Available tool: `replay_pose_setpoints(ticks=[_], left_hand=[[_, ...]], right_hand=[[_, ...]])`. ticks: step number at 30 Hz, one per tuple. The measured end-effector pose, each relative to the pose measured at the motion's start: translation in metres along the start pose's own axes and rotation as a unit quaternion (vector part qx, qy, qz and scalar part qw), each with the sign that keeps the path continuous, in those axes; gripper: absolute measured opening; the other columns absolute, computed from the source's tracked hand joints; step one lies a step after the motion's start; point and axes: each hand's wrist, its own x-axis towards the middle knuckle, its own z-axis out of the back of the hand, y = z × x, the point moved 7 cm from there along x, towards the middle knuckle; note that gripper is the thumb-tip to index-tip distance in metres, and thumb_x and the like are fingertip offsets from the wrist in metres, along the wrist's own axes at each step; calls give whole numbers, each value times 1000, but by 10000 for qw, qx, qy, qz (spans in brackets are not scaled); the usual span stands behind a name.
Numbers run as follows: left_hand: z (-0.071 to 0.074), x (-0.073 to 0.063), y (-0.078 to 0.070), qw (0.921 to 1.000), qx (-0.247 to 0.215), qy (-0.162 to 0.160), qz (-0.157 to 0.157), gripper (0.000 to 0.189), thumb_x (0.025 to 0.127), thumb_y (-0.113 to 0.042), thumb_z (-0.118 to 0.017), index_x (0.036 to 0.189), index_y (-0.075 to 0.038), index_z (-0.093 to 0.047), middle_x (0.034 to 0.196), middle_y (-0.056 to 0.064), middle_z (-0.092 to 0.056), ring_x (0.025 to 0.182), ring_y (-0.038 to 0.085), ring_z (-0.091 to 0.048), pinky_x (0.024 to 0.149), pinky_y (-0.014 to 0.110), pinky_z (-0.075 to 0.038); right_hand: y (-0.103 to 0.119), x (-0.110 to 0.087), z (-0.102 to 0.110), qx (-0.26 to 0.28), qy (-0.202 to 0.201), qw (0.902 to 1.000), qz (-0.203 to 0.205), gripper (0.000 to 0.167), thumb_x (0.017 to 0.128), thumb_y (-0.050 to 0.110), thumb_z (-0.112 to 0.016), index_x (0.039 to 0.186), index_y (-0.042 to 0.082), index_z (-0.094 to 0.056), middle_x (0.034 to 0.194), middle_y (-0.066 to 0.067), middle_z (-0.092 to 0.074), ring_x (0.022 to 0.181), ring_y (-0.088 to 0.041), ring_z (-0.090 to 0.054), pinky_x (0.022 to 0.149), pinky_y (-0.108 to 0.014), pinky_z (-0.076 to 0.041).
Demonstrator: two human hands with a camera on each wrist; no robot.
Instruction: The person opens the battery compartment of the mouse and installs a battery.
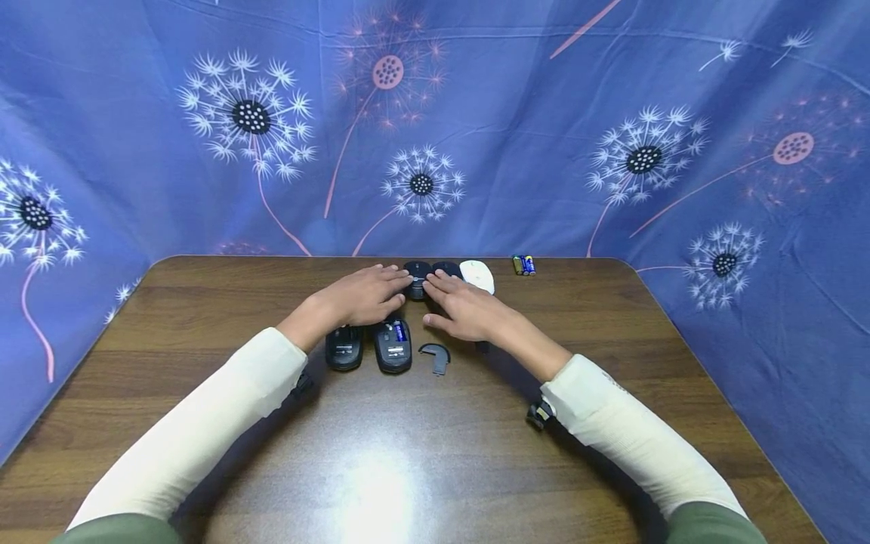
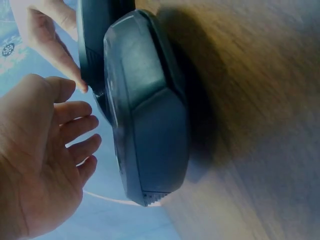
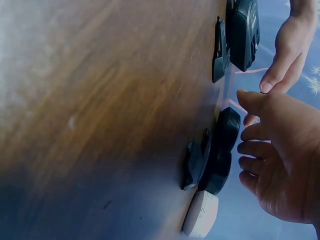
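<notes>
My left hand (image 1: 370,295) hovers over the far ends of two black computer mice lying underside up, one mouse (image 1: 343,349) at the left and another mouse (image 1: 394,349) beside it, with a blue battery showing in its bay. Its fingers are loosely bent and hold nothing in the left wrist view. My right hand (image 1: 469,308) is above the table, in front of a black mouse (image 1: 446,267) and a white mouse (image 1: 478,276). Another black mouse (image 1: 418,279) shows between the hands. Loosely bent, the right fingers hold nothing; a dark cover piece (image 3: 195,162) lies below them.
A grey-black battery cover (image 1: 437,357) lies in front of the right thumb. Several small batteries (image 1: 524,265) sit at the table's back edge, right of the white mouse. A blue dandelion-print cloth (image 1: 516,151) hangs behind the wooden table (image 1: 272,453).
</notes>
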Motion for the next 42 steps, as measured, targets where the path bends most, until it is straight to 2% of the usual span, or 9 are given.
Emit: replay_pose_setpoints(ticks=[13, 16, 18, 20, 23, 25, 31, 32, 42], left_hand=[[-2, 2, -1, 9997, -14, 249, 37, 58, 122, -30, -42, 173, -3, -42, 181, 19, -41, 172, 43, -33, 148, 55, -21], [-1, -1, 0, 9996, -45, 290, 58, 57, 121, -29, -44, 172, -2, -43, 180, 20, -42, 171, 44, -33, 148, 56, -21], [0, -4, 1, 9995, -77, 309, 81, 57, 121, -28, -44, 171, -1, -44, 179, 21, -42, 171, 44, -34, 147, 57, -21], [1, -6, 3, 9994, -72, 331, 122, 56, 121, -28, -44, 171, -1, -45, 179, 21, -43, 170, 44, -34, 147, 57, -22], [3, -9, 7, 9992, 13, 343, 218, 55, 121, -28, -45, 169, -2, -49, 177, 21, -47, 169, 45, -36, 146, 59, -25], [4, -10, 9, 9992, 80, 329, 231, 54, 120, -27, -46, 167, -1, -51, 175, 23, -49, 168, 46, -38, 145, 60, -28], [10, -13, 14, 9995, 63, 249, 171, 51, 118, -24, -48, 161, 3, -58, 171, 32, -49, 165, 50, -42, 143, 62, -32], [11, -13, 15, 9995, 55, 245, 173, 50, 118, -23, -48, 160, 3, -58, 171, 33, -49, 165, 50, -43, 142, 62, -32], [16, -19, 20, 9998, -35, 147, 101, 47, 117, -19, -50, 155, 6, -63, 165, 34, -55, 159, 51, -50, 139, 63, -37]], right_hand=[[3, 8, -4, -192, 333, 9992, -101, 74, 119, 43, -56, 175, 0, -34, 185, -22, -30, 175, -38, -24, 147, -53, -25], [-18, 26, -32, -357, 312, 9989, 1, 79, 119, 55, -48, 178, 5, -29, 187, -17, -26, 177, -33, -20, 148, -49, -23], [-18, 30, -36, -340, 366, 9987, 17, 79, 120, 55, -47, 178, 5, -29, 187, -18, -25, 177, -33, -20, 148, -50, -23], [-16, 34, -35, -264, 416, 9988, 28, 77, 120, 54, -45, 177, 4, -30, 187, -17, -25, 177, -33, -21, 148, -49, -23], [14, 24, -9, -24, 634, 9979, -115, 68, 121, 40, -49, 175, 0, -34, 186, -20, -28, 176, -36, -24, 147, -52, -25], [20, 25, -6, 26, 690, 9974, -185, 66, 122, 38, -47, 175, 1, -34, 186, -19, -28, 176, -34, -23, 147, -51, -25], [27, 34, -6, 223, 830, 9958, -322, 66, 122, 37, -46, 177, 3, -30, 187, -19, -24, 177, -32, -20, 148, -51, -24], [21, 40, -14, 237, 786, 9963, -272, 68, 122, 42, -44, 177, 4, -29, 187, -18, -23, 177, -30, -19, 148, -49, -23], [36, 42, -7, 68, 793, 9966, -205, 63, 123, 34, -44, 177, 4, -29, 186, -21, -24, 176, -33, -22, 147, -51, -27]])
